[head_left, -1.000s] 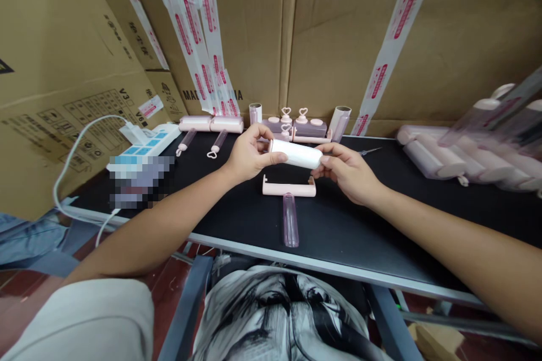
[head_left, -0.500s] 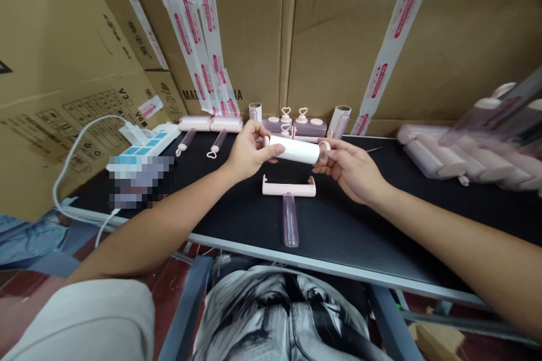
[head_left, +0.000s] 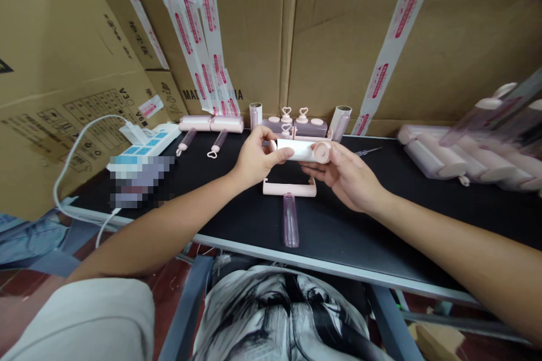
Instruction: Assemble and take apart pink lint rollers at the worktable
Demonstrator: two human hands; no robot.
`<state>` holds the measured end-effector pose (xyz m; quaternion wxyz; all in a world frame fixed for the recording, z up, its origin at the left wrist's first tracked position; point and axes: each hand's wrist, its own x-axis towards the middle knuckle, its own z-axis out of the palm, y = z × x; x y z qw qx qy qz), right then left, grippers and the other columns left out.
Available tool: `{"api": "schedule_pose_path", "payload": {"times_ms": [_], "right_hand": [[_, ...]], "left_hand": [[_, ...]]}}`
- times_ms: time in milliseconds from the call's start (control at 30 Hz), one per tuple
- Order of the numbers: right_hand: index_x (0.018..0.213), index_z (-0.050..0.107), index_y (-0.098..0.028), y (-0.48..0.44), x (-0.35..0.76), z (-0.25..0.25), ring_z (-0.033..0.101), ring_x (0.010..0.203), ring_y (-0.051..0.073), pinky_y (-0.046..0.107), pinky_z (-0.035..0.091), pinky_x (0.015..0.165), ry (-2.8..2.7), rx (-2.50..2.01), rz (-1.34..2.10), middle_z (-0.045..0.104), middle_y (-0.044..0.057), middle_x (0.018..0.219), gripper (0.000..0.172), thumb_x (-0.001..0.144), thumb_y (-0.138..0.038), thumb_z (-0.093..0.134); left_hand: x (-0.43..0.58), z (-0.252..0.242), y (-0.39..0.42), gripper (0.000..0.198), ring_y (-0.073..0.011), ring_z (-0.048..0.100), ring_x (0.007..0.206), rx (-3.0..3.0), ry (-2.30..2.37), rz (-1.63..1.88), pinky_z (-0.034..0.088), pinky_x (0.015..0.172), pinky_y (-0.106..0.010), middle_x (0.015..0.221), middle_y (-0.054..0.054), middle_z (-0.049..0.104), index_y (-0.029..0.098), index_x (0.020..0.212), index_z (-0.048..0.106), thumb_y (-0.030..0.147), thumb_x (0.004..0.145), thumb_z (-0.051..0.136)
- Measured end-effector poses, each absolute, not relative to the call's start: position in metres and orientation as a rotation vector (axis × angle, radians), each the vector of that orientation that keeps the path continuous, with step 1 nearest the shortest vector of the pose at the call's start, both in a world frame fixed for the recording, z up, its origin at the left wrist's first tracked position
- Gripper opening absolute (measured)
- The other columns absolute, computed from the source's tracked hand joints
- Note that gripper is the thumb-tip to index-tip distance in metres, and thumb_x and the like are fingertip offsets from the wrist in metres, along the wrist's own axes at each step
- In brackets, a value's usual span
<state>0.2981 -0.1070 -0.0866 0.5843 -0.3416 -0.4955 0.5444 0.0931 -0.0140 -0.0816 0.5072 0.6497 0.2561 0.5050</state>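
Observation:
Above the black tabletop I hold a white lint roller roll (head_left: 296, 150) level between both hands. My left hand (head_left: 261, 153) is closed round its left end, thumb across the front, partly covering a pink cap there. At the right end sits a round pink end cap (head_left: 322, 152), with my right hand (head_left: 349, 172) closed on it and fingers curled underneath. Directly below, a pink roller frame (head_left: 289, 189) with a clear purple handle (head_left: 291, 223) lies on the table, its two arms pointing away from me.
Behind my hands stand pink heart-topped parts (head_left: 302, 115) and a paper roll (head_left: 340, 121). Two pink lint rollers (head_left: 226, 124) lie back left, beside a power strip (head_left: 148, 146). A screwdriver-like tool (head_left: 369, 151) lies right of my hand. Several covered rollers (head_left: 470, 158) are piled far right.
The pink cap has moved in against the roll's right end, its round face now turned towards me. The roll has levelled out, and my left hand has shifted slightly right.

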Motion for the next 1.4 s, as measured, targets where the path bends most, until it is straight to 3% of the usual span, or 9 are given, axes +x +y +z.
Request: {"api": "schedule_pose_path", "payload": {"times_ms": [133,233,367,567,733,1000,1167,1300,1400], "right_hand": [[0.102,0.066,-0.03,-0.104,0.303,-0.087,0.069,0.104,0.022,0.044,0.058,0.099,-1.174,-0.826,1.179,0.067,0.002,0.118,0.04,0.084,-0.066,0.075],[0.099,0.067,-0.03,-0.1,0.312,-0.09,0.066,0.1,0.023,0.04,0.059,0.091,-1.295,-0.911,0.905,0.067,0.003,0.111,0.04,0.088,-0.068,0.07],[0.11,0.07,-0.027,-0.098,0.323,-0.092,0.065,0.09,0.024,0.04,0.056,0.087,-1.526,-1.048,0.466,0.07,0.005,0.102,0.038,0.091,-0.061,0.07],[0.118,0.071,-0.027,-0.1,0.328,-0.092,0.067,0.099,0.026,0.043,0.051,0.092,-1.687,-1.103,0.099,0.072,0.008,0.113,0.032,0.096,-0.05,0.067],[0.117,0.071,-0.028,-0.099,0.328,-0.091,0.067,0.097,0.027,0.043,0.051,0.09,-1.676,-1.126,0.062,0.074,0.007,0.111,0.03,0.097,-0.05,0.066],[0.116,0.072,-0.027,-0.099,0.33,-0.088,0.068,0.1,0.027,0.043,0.051,0.093,-1.686,-1.126,0.061,0.074,0.007,0.111,0.03,0.098,-0.05,0.064],[0.117,0.073,-0.027,-0.098,0.33,-0.089,0.068,0.101,0.027,0.043,0.052,0.094,-1.694,-1.124,0.069,0.074,0.007,0.11,0.031,0.099,-0.049,0.064],[0.117,0.074,-0.026,-0.096,0.331,-0.09,0.067,0.098,0.026,0.041,0.052,0.091,-1.702,-1.133,0.069,0.073,0.007,0.106,0.031,0.099,-0.049,0.064],[0.118,0.075,-0.026,-0.096,0.33,-0.089,0.066,0.094,0.026,0.041,0.052,0.087,-1.71,-1.149,0.078,0.072,0.007,0.101,0.033,0.1,-0.05,0.062]], "left_hand": [[0.09,-0.079,-0.011,0.07,-0.0123,0.067,0.074,1.608,0.627,1.191,0.064,0.059,-0.026,0.093,0.001,0.059,0.02,0.094,0.051,0.066,0.061,0.092],[0.082,-0.074,-0.004,0.066,-0.0116,0.064,0.07,1.703,0.685,1.263,0.061,0.059,-0.026,0.089,0.001,0.059,0.019,0.097,0.058,0.07,0.067,0.086],[0.06,-0.062,0.011,0.047,-0.0138,0.061,0.075,2.13,0.87,1.262,0.054,0.069,-0.028,0.089,-0.001,0.067,0.019,0.098,0.067,0.056,0.076,0.085],[0.024,-0.051,0.044,0.033,-0.0186,0.06,0.073,2.468,1.34,0.791,0.042,0.068,-0.031,0.081,-0.002,0.07,0.018,0.084,0.069,0.046,0.076,0.084],[0.039,-0.056,0.056,0.034,-0.0206,0.059,0.081,2.615,1.293,0.924,0.039,0.073,-0.03,0.091,-0.003,0.069,0.02,0.088,0.063,0.039,0.074,0.087],[0.059,-0.056,0.092,0.034,-0.0191,0.054,0.073,2.802,1.148,0.662,0.031,0.068,-0.027,0.082,-0.002,0.068,0.022,0.083,0.063,0.041,0.072,0.089],[0.055,-0.056,0.104,0.033,-0.0181,0.056,0.074,2.821,1.113,0.618,0.033,0.069,-0.027,0.083,-0.001,0.07,0.021,0.084,0.065,0.045,0.075,0.086],[0.054,-0.053,0.096,0.035,-0.0229,0.063,0.091,2.937,1.011,0.616,0.043,0.08,-0.031,0.1,-0.007,0.071,0.019,0.094,0.068,0.047,0.08,0.082],[0.064,-0.043,0.072,0.03,-0.0274,0.064,0.109,3.005,0.725,0.819,0.045,0.097,-0.04,0.113,-0.012,0.071,0.019,0.106,0.07,0.046,0.094,0.068]]}}
